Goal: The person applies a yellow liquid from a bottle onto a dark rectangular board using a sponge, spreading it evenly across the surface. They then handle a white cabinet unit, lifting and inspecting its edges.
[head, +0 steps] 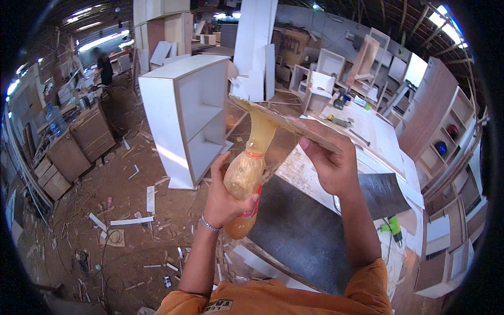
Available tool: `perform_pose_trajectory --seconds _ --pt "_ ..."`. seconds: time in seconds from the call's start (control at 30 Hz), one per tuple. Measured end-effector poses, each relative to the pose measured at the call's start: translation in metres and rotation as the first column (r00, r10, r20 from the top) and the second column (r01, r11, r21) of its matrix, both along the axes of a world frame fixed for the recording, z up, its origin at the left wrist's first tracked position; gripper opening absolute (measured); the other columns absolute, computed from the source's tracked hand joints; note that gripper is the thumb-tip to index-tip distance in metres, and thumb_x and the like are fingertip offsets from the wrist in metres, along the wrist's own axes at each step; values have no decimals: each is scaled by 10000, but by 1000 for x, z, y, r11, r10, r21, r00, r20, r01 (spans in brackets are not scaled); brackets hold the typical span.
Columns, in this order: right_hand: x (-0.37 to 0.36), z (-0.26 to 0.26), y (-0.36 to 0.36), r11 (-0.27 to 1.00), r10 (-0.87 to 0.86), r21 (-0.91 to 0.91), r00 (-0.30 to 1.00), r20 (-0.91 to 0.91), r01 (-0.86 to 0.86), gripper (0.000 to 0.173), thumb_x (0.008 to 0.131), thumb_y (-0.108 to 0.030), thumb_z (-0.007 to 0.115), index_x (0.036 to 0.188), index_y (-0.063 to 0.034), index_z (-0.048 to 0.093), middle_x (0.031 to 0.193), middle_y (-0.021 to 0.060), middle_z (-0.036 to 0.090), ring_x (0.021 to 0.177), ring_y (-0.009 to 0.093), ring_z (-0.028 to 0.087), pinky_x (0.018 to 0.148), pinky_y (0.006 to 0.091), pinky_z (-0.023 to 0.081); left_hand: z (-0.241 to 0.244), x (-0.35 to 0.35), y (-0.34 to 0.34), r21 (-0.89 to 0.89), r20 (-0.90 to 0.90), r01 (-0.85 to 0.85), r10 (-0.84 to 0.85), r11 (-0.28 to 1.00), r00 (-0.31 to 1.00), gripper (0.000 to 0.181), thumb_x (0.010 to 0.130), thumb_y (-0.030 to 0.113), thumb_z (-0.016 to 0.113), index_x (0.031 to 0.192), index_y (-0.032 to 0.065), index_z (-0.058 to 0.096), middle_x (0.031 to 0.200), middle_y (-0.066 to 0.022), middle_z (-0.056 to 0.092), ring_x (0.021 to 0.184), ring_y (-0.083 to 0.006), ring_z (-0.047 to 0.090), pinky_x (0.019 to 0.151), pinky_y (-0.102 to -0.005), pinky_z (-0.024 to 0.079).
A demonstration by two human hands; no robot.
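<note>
My left hand point(228, 201) is wrapped around a clear plastic bottle point(242, 173) that holds yellowish, glue-like liquid. Its neck is tilted up and away from me. My right hand point(328, 157) grips one end of a thin flat board point(291, 122), thumb on the near side. The board's far end is above the bottle's mouth, and a thick sheet of the yellow liquid point(262, 130) hangs between the two. Below my hands lies a dark sheet point(299, 228) with a mottled surface, on the workbench. Whether the board touches the bottle is hard to tell.
A white two-shelf cabinet point(161, 126) stands ahead to the left. On the white workbench point(374, 130) at right are a hammer point(360, 138), a dark drill point(339, 99) and a green power tool point(393, 228). Offcuts and a cable litter the dirt floor point(134, 252). A person point(104, 67) stands far left.
</note>
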State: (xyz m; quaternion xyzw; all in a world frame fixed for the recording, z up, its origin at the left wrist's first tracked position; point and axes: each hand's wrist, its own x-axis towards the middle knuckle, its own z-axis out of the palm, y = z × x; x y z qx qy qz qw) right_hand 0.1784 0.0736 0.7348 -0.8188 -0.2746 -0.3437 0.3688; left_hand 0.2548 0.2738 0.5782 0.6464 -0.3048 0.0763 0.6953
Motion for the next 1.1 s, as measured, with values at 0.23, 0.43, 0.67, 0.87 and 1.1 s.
perform_pose_trajectory --seconds 0.23,0.43,0.67,0.87,1.1 --pt "43 -27 77 972 146 204 979 -140 -116 392 901 36 562 1274 -65 630 1239 109 660 1182 220 598 1000 321 448 -3 20 59 -58 7 -69 69 996 998 1052 623 140 857 1466 36 237 1292 -184 504 1190 -266 540 1024 -375 446" --pt "89 -34 112 962 217 199 967 -131 -189 384 893 34 577 1260 -61 639 1238 121 661 1170 234 613 1011 339 452 -13 44 95 -152 -96 -105 91 983 991 1085 633 157 854 1500 37 212 1296 -178 521 1176 -258 558 1015 -369 454" --pt "164 -57 139 952 303 22 948 101 -307 440 825 37 578 1253 -42 641 1235 144 657 1167 291 622 1002 379 476 -1 87 131 -53 -78 -266 262 962 962 1137 639 238 870 1518 39 178 1306 -179 520 1176 -254 560 1011 -367 453" --pt "234 -93 144 979 182 -122 968 175 -162 449 801 -37 632 1250 -49 641 1258 145 636 1184 322 600 1022 417 466 0 152 134 -176 -120 -226 207 958 971 1159 652 279 866 1524 16 149 1326 -188 509 1217 -261 536 1030 -372 439" --pt "334 -99 88 975 105 -203 992 73 -88 444 726 6 725 1165 -44 680 1166 140 681 1111 319 640 958 386 502 -11 252 137 12 -125 -211 211 977 970 1142 666 250 838 1529 15 128 1332 -181 509 1202 -260 548 1034 -366 438"
